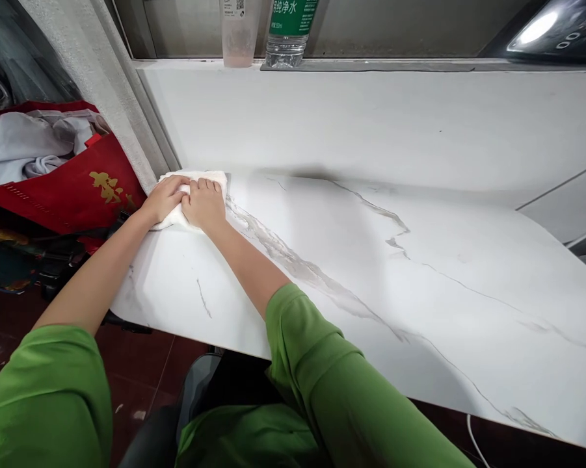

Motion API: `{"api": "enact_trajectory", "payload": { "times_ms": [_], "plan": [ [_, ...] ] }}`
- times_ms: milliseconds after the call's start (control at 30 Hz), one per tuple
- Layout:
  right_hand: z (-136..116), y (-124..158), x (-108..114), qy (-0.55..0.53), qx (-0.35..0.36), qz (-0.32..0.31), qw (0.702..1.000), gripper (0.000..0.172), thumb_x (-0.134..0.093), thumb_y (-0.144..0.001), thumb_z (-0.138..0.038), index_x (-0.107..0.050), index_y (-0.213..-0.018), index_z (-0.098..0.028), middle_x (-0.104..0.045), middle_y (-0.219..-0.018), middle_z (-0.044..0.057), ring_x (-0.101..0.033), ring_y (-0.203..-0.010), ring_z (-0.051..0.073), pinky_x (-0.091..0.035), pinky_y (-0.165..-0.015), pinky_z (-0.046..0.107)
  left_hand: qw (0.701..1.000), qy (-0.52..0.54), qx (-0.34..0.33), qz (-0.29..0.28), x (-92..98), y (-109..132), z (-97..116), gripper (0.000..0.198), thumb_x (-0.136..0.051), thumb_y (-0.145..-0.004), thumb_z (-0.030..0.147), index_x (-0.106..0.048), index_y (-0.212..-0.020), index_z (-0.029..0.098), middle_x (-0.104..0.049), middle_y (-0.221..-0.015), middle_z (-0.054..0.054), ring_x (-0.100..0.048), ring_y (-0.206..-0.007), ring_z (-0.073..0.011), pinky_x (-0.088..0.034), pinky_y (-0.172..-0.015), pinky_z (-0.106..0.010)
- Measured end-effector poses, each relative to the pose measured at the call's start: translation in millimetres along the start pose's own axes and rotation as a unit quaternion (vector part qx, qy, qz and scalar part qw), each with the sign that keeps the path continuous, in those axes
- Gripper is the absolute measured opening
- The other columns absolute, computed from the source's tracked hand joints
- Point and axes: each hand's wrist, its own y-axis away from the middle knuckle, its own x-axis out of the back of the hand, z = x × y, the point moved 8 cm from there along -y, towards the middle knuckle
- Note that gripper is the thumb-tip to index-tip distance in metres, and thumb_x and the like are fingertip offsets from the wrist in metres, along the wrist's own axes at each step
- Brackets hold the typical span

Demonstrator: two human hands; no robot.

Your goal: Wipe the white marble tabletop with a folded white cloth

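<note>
A white cloth lies folded on the far left corner of the white marble-patterned table. My left hand presses on the cloth's left part, its fingers together and pointing right. Beside it, my right hand bears down on the middle of the cloth with fingers close together and slightly bent. The two hands touch near the right thumb. Part of the cloth is hidden under both palms.
Left of the table stands a red bag stuffed with pale fabric. On the ledge behind are a plastic cup and a green-labelled water bottle. A dark glossy object sits at the upper right. A white cable hangs below the front edge.
</note>
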Motion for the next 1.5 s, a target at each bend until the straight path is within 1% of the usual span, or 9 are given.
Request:
{"api": "enact_trajectory", "payload": {
  "times_ms": [133, 200, 367, 567, 933, 1133, 1267, 1433, 1500],
  "plan": [
    [8.6, -8.0, -0.6, 0.007, -0.009, -0.001, 1.0, 0.042, -0.036, -0.097, -0.022, -0.056, -0.129, -0.002, -0.059, -0.13, 0.02, -0.048, -0.126, 0.031, -0.027, -0.113, 0.042, 1.0, 0.011, -0.01, -0.001, -4.4, -14.2, -2.0, 0.044, -0.042, -0.08, 0.028, -0.061, -0.118, 0.016, -0.062, -0.13, -0.011, -0.053, -0.125, -0.0294, -0.035, -0.112, -0.046],
    [12.4, -11.6, -1.4, 0.008, -0.01, 0.003, 1.0, 0.042, -0.037, -0.097, -0.023, -0.056, -0.129, -0.002, -0.059, -0.129, 0.019, -0.049, -0.125, 0.031, -0.027, -0.112, 0.042, 1.0, 0.014, -0.007, 0.002, -5.9, -19.0, -3.4, 0.043, -0.043, -0.08, 0.027, -0.062, -0.117, 0.017, -0.062, -0.13, -0.01, -0.053, -0.124, -0.0299, -0.036, -0.112, -0.046],
    [20.2, -19.2, -3.6, -0.002, -0.009, 0.024, 1.0, 0.04, -0.038, -0.097, -0.023, -0.058, -0.126, -0.003, -0.061, -0.126, 0.02, -0.051, -0.123, 0.031, -0.028, -0.112, 0.044, 1.0, 0.022, 0.003, 0.012, -7.9, -27.1, -6.3, 0.038, -0.045, -0.08, 0.026, -0.064, -0.112, 0.023, -0.064, -0.129, -0.006, -0.053, -0.123, -0.0299, -0.036, -0.11, -0.046],
    [26.5, -24.7, -4.8, -0.004, -0.012, 0.031, 0.999, 0.039, -0.039, -0.097, -0.022, -0.058, -0.125, -0.004, -0.061, -0.127, 0.02, -0.051, -0.122, 0.031, -0.028, -0.112, 0.044, 1.0, 0.017, 0.003, 0.013, -10.1, -34.9, -6.3, 0.039, -0.045, -0.078, 0.023, -0.063, -0.111, 0.021, -0.064, -0.128, -0.007, -0.054, -0.123, -0.0301, -0.037, -0.11, -0.047],
    [35.6, -35.5, -11.8, -0.017, -0.002, 0.044, 0.999, 0.035, -0.038, -0.098, -0.024, -0.058, -0.121, -0.006, -0.062, -0.123, 0.02, -0.052, -0.122, 0.031, -0.029, -0.111, 0.048, 1.0, 0.011, 0.009, 0.015, -12.0, -41.5, -6.1, 0.037, -0.043, -0.079, 0.024, -0.063, -0.11, 0.023, -0.064, -0.126, -0.004, -0.054, -0.122, -0.0279, -0.038, -0.11, -0.045],
    [38.7, -38.4, -12.0, -0.023, -0.001, 0.046, 0.999, 0.036, -0.038, -0.098, -0.023, -0.058, -0.122, -0.006, -0.062, -0.122, 0.019, -0.052, -0.122, 0.031, -0.029, -0.112, 0.049, 1.0, 0.007, 0.012, 0.018, -12.9, -45.0, -6.0, 0.037, -0.043, -0.08, 0.023, -0.063, -0.11, 0.023, -0.065, -0.125, -0.003, -0.054, -0.121, -0.0263, -0.039, -0.11, -0.043],
    [40.6, -40.6, -13.3, -0.023, 0.001, 0.041, 0.999, 0.036, -0.037, -0.099, -0.023, -0.056, -0.123, -0.007, -0.062, -0.122, 0.018, -0.052, -0.123, 0.03, -0.028, -0.113, 0.049, 1.0, -0.001, 0.018, 0.017, -12.6, -45.8, -3.8, 0.037, -0.043, -0.08, 0.023, -0.063, -0.111, 0.02, -0.065, -0.123, -0.004, -0.055, -0.12, -0.0262, -0.039, -0.11, -0.043],
    [41.9, -42.0, -12.3, -0.039, 0.001, 0.051, 0.998, 0.035, -0.038, -0.097, -0.022, -0.058, -0.122, -0.006, -0.063, -0.121, 0.018, -0.052, -0.123, 0.03, -0.029, -0.112, 0.049, 1.0, -0.003, 0.015, 0.022, -12.1, -47.4, -3.3, 0.035, -0.043, -0.081, 0.023, -0.064, -0.109, 0.024, -0.065, -0.122, -0.001, -0.055, -0.119, -0.0245, -0.039, -0.109, -0.041],
    [42.5, -42.3, -11.9, -0.044, -0.001, 0.055, 0.998, 0.035, -0.039, -0.097, -0.021, -0.059, -0.122, -0.006, -0.063, -0.121, 0.018, -0.052, -0.123, 0.03, -0.029, -0.112, 0.049, 1.0, -0.006, 0.022, 0.016, -12.8, -47.8, -3.6, 0.035, -0.043, -0.082, 0.022, -0.063, -0.112, 0.023, -0.065, -0.124, -0.002, -0.054, -0.12, -0.0235, -0.038, -0.11, -0.04]
  ]
}}
